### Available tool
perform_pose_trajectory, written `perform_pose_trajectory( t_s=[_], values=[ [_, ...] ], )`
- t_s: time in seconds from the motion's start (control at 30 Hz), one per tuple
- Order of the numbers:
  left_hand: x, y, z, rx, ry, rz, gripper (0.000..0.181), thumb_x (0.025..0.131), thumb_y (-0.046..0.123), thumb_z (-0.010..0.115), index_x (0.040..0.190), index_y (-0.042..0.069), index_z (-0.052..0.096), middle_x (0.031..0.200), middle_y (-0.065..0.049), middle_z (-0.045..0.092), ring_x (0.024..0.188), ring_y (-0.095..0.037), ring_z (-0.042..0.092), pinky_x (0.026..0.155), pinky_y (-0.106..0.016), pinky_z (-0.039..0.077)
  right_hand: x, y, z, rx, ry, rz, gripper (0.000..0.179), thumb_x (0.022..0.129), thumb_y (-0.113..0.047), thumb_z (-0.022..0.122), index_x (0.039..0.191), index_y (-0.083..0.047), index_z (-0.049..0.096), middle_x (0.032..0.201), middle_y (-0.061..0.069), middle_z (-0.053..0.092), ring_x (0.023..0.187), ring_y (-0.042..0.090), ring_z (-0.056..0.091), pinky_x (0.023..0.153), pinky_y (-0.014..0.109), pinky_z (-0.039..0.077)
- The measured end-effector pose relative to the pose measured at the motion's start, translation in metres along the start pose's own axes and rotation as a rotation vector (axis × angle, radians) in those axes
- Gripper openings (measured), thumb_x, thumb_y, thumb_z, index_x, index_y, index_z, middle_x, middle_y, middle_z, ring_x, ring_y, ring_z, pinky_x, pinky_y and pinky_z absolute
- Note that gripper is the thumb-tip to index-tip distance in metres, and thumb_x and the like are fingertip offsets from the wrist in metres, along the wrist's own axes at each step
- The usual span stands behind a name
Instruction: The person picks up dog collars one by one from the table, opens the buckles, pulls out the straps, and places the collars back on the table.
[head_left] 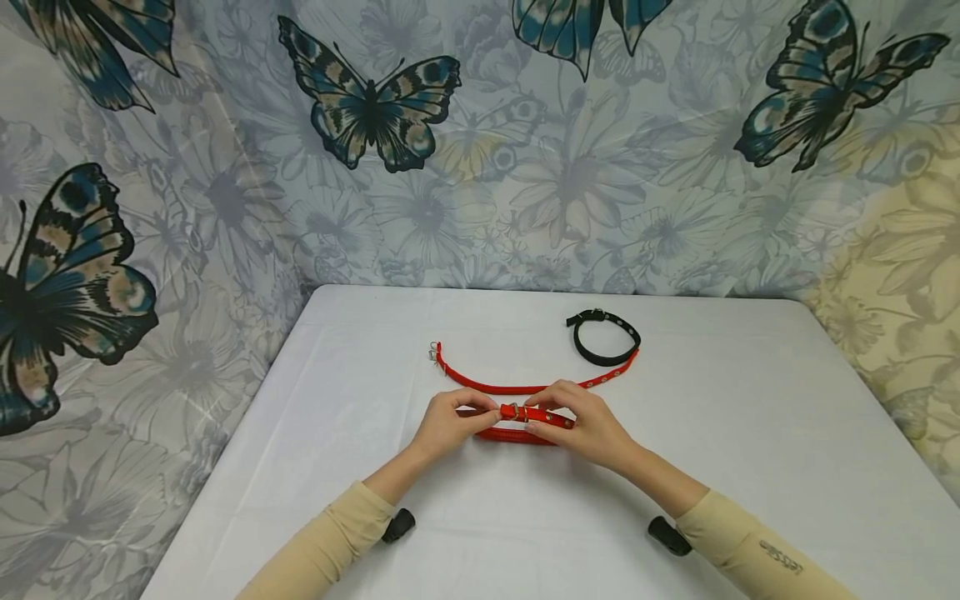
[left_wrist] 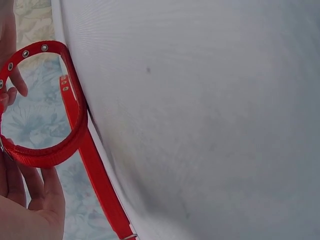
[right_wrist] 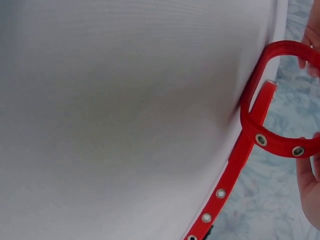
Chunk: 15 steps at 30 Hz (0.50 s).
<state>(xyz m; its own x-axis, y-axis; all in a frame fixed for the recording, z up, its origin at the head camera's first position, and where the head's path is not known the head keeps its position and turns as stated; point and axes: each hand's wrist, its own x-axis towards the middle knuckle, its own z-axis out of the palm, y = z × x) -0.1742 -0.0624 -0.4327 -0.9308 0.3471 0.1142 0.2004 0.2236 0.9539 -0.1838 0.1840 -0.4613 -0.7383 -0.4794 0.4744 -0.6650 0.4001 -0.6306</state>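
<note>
Both hands hold a red collar [head_left: 517, 436] that is closed into a loop by its metal buckle [head_left: 516, 412]. My left hand [head_left: 448, 423] pinches it just left of the buckle. On the other side, my right hand [head_left: 588, 423] grips the strap by its metal eyelets, thumb and fingers on either side of it. The left wrist view shows the loop [left_wrist: 75, 135] standing on its edge, with eyelets along the upper part. In the right wrist view, two eyelets of the strap [right_wrist: 277, 143] show near the fingers; the buckle is out of sight there.
Behind the hands, a second red collar [head_left: 495, 389] lies unfastened in a curve, its buckle [head_left: 434, 352] at the left end. A black collar [head_left: 607, 362], buckled into a ring, touches its right end. All lie on a white-covered table [head_left: 360, 350] against a butterfly-patterned backdrop [head_left: 480, 225].
</note>
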Motion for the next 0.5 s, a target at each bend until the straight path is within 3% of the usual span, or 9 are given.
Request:
perform_pose_trajectory(
  t_s=[0.2, 0.5],
  values=[
    [0.0004, -0.0003, 0.0006, -0.003, -0.007, -0.002, 0.007, 0.087, 0.004, 0.072, 0.092, 0.0, 0.073, 0.089, -0.008, 0.072, 0.087, -0.012, 0.065, 0.081, -0.028, 0.053, 0.0028, -0.0008, 0.0008, 0.014, 0.014, -0.004, 0.023, 0.081, -0.016, 0.081, 0.1, -0.017, 0.07, 0.096, -0.01, 0.067, 0.09, 0.008, 0.063, 0.08, 0.025, 0.054],
    [-0.001, 0.0002, -0.0005, 0.021, 0.013, -0.008, 0.007, 0.086, 0.007, 0.073, 0.092, 0.003, 0.074, 0.089, -0.006, 0.072, 0.088, -0.018, 0.066, 0.079, -0.029, 0.053, 0.0009, 0.0008, 0.0002, -0.018, -0.002, -0.047, 0.023, 0.083, -0.016, 0.079, 0.105, -0.021, 0.072, 0.095, -0.014, 0.065, 0.084, 0.006, 0.055, 0.068, 0.026, 0.049]
  ],
)
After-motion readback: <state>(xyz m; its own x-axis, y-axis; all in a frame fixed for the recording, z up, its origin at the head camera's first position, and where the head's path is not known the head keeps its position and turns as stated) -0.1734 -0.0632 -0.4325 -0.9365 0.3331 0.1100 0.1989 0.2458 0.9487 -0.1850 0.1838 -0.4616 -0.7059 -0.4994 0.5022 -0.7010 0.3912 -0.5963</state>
